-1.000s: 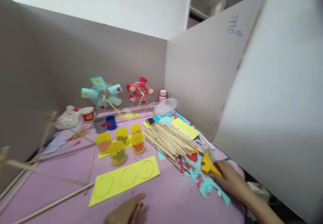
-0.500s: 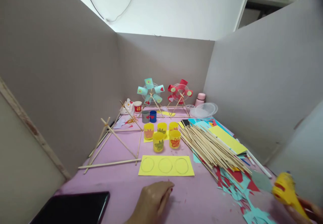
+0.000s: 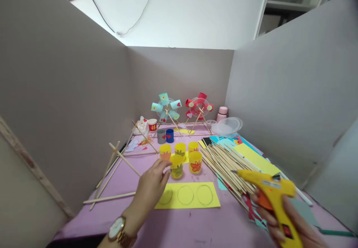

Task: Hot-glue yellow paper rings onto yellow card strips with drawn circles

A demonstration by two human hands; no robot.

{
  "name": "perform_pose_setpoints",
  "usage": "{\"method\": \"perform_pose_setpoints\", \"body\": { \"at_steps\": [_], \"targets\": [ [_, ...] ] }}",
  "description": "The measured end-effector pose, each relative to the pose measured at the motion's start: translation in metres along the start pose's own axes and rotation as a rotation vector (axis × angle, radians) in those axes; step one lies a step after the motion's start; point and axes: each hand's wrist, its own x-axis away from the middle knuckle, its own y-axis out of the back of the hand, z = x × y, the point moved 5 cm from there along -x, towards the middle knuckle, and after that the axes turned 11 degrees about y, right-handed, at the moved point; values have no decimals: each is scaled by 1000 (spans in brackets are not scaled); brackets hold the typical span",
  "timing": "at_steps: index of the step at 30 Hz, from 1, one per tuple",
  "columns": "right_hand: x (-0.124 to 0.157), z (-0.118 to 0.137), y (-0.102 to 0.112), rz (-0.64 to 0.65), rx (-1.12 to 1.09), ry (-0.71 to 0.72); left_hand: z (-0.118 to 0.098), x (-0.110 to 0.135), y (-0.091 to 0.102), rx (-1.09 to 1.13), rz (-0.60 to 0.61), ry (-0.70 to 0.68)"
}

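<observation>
My left hand [image 3: 153, 182], a watch [image 3: 116, 228] on its wrist, reaches over the table with its fingertips at the left side of a yellow paper cup [image 3: 176, 167] that bears a green shape. Thumb and forefinger are apart; whether they touch the cup I cannot tell. Around it stand several more yellow cups, one with an orange flower [image 3: 195, 163]. In my right hand [image 3: 291, 222] is a yellow hot glue gun [image 3: 272, 192], nozzle pointing left over the sticks. Below the cups lies a yellow paper strip [image 3: 186, 196] with three drawn circles, the left one partly behind my hand.
A pile of wooden sticks [image 3: 228, 162] lies at the right over coloured paper [image 3: 256, 160]. A stick frame [image 3: 123, 162] stands at the left. Farther back are a grey cup [image 3: 161, 137], a blue cup [image 3: 169, 135], a blue wheel model [image 3: 167, 108] and a red wheel model [image 3: 200, 106].
My left hand has moved forward from the table's front to the yellow cups. My right hand has brought the glue gun in from the lower right. The view has tilted up slightly.
</observation>
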Motion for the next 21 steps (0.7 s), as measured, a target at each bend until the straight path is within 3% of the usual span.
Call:
{"method": "perform_pose_setpoints", "body": {
  "at_steps": [3,5,8,11,15,17,19,21],
  "targets": [
    [-7,-33,-41,1,-60,-87,-7,-15,-20,-54,85,-46],
    [-12,-46,-56,16,-53,-124,-7,-25,-33,-70,122,-58],
    [-16,-54,-65,51,-5,-149,1,-35,-43,-70,151,-40],
    [-18,-58,-68,101,68,-161,8,-32,-32,-19,152,-35],
    [-26,-62,-73,153,218,-178,8,-5,6,84,150,-38],
    [-32,-64,-81,216,303,-173,6,14,20,163,208,-45],
    [-37,-65,-90,281,392,-172,0,37,21,199,302,-139],
    [-39,-67,-99,340,491,-194,-6,60,10,208,379,-288]
  ]
}}
